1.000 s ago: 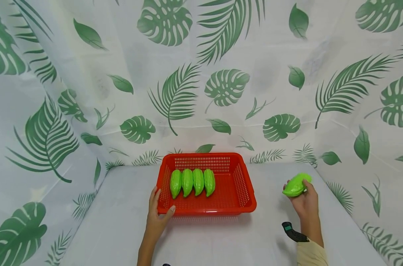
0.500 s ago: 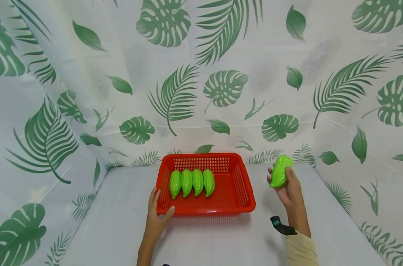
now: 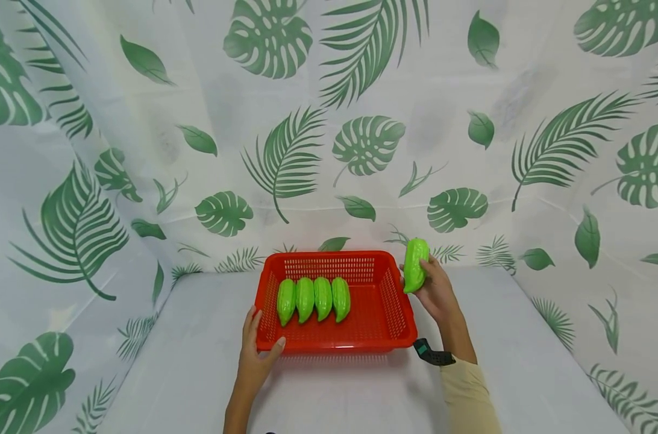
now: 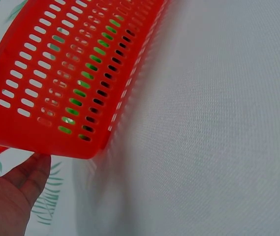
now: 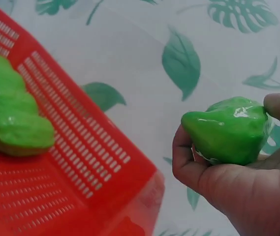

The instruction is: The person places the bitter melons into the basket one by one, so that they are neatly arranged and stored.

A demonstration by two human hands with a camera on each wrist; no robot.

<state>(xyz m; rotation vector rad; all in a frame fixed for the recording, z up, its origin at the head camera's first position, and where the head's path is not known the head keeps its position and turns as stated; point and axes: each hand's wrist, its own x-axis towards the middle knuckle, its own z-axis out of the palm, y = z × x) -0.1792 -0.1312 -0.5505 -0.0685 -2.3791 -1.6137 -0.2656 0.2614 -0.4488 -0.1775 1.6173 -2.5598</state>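
Observation:
In the head view my right hand (image 3: 438,295) holds a bright green bitter melon (image 3: 416,265) with a glossy, ridged skin. It is raised beside the right rim of a red plastic basket (image 3: 340,347), pointed end down. In the right wrist view the thumb and fingers grip the melon (image 5: 231,132) from both sides, apart from the basket wall (image 5: 76,123). Several matching bitter melons (image 3: 323,299) lie in a row in the basket's left half. My left hand (image 3: 253,361) grips the basket's front left corner, thumb on the front rim and fingers along the left side.
The basket stands on a white-covered table (image 3: 193,361). A white cloth backdrop (image 3: 318,229) with green leaf prints rises behind and at both sides. A black strap (image 3: 434,354) on the right wrist sticks out close to the basket's front right corner.
My right hand has carried the bitter melon leftward and slightly up, from the table's right side to the basket's right rim, turning it more upright. The left hand and basket stay put.

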